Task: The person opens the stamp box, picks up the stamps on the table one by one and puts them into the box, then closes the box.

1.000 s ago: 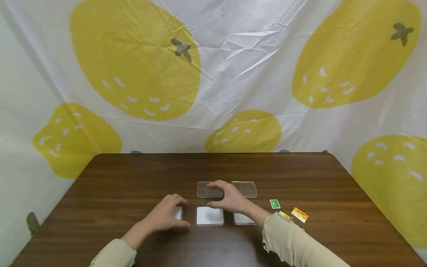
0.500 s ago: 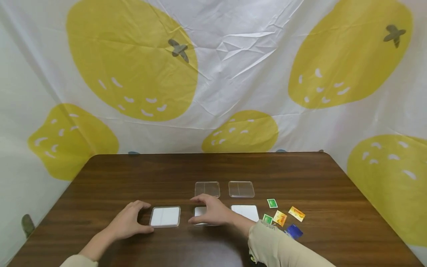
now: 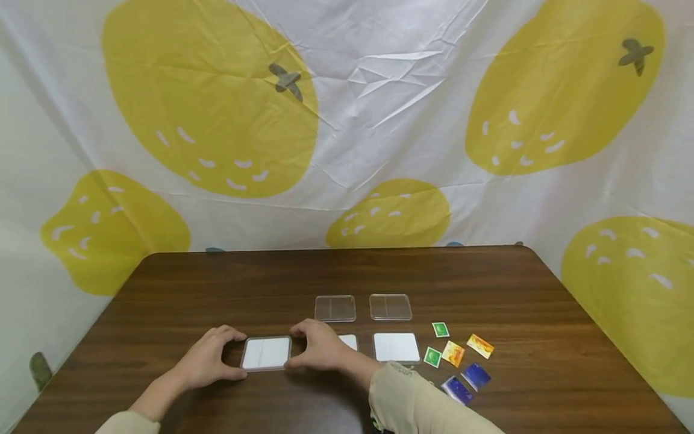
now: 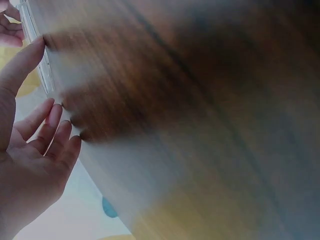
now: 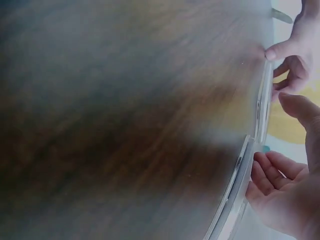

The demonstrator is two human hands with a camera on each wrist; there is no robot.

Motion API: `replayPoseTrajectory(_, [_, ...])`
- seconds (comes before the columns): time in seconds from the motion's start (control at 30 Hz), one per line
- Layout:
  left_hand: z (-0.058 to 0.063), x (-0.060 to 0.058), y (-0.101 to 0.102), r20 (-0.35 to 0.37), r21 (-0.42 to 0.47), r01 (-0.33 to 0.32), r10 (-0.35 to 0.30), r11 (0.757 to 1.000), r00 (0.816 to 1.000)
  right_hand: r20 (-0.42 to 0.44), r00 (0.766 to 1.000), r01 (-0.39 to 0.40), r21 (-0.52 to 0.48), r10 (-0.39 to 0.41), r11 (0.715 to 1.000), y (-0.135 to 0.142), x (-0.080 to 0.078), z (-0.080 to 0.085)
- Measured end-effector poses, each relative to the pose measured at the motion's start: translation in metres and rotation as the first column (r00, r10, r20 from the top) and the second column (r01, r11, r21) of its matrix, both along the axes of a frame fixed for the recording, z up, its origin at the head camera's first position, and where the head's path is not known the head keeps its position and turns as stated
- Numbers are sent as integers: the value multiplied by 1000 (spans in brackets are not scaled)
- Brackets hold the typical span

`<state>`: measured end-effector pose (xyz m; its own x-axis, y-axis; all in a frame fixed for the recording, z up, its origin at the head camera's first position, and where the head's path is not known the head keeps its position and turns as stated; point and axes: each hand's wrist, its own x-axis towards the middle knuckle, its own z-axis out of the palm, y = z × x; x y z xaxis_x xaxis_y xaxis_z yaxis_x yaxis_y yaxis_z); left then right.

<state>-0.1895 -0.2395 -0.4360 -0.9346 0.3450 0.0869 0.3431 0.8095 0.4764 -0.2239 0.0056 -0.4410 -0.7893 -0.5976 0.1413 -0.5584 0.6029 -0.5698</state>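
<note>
A clear, flat, rectangular plastic case (image 3: pixel 266 353) with a white insert lies on the table in front of me. At its left end is my left hand (image 3: pixel 208 357), thumb and fingers spread near the two left corners, the thumb touching or almost touching the case. My right hand (image 3: pixel 321 346) reaches to the right end with thumb and fingers apart; in the right wrist view a gap shows between its thumb and the case. Right of it sits a second white-filled case (image 3: pixel 349 342), partly behind that hand. A third white-filled case (image 3: pixel 396 348) lies farther right.
Two clear empty covers (image 3: pixel 335 308) lie behind the cases. Small printed pieces are spread at the right: green ones (image 3: pixel 441 330), orange ones (image 3: pixel 453 354) and blue ones (image 3: pixel 476 376). A lemon-print cloth (image 3: pixel 211 108) hangs beyond the brown wooden table (image 3: pixel 228 289).
My left hand has moved left, from over the left case to its left end. My right hand has come down from the clear covers, past the middle case, to the left case's right end.
</note>
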Motion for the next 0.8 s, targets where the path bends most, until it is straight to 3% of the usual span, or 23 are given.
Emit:
replayPoseTrajectory(0.27, [-1, 0, 0, 30, 21, 16, -16, 1000, 999, -148, 988, -29, 136, 49, 990, -5, -3, -4])
replayPoseTrajectory(0.5, [-2, 0, -2, 22, 5, -7, 7, 1000, 1000, -192, 978, -47, 195, 85, 980, -9, -3, -3])
replayPoseTrajectory(0.8, [-2, -2, 2, 33, 11, -10, 9, 1000, 999, -200, 978, -19, 206, 61, 978, -13, -6, -3])
